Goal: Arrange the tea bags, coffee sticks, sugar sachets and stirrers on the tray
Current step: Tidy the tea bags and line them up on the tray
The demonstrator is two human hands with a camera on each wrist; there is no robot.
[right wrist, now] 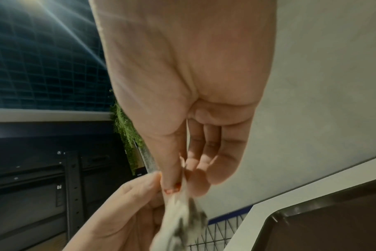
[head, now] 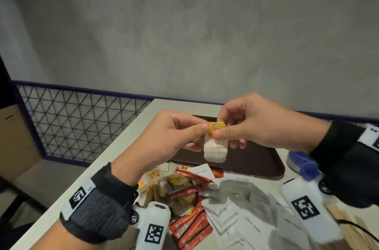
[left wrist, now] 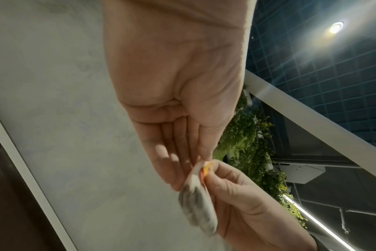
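Black sleeves are worn on both arms, with dark wrist straps (head: pixel 96 206) carrying white blocks (head: pixel 307 207) printed with square black-and-white markers.

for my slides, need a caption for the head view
Both hands, left hand and right hand, pinch one tea bag above the brown tray.

In the head view we find the bench (head: pixel 127 147) running from lower left toward centre, with the tray (head: pixel 256 159) lying on it right of centre. Above the tray's near edge, the left hand (head: pixel 170 137) and right hand (head: pixel 256 124) meet at mid-frame, both pinching one tea bag (head: pixel 215 150) that hangs between them. Below the tray, toward the bottom edge, lie the loose tea bags (head: pixel 164 180) at left, coffee sticks (head: pixel 188 227) in the middle, sugar sachets (head: pixel 242 213) right of them, and stirrers (head: pixel 352 227) at lower right. A wire fence (head: pixel 82 118) stands left of the bench.
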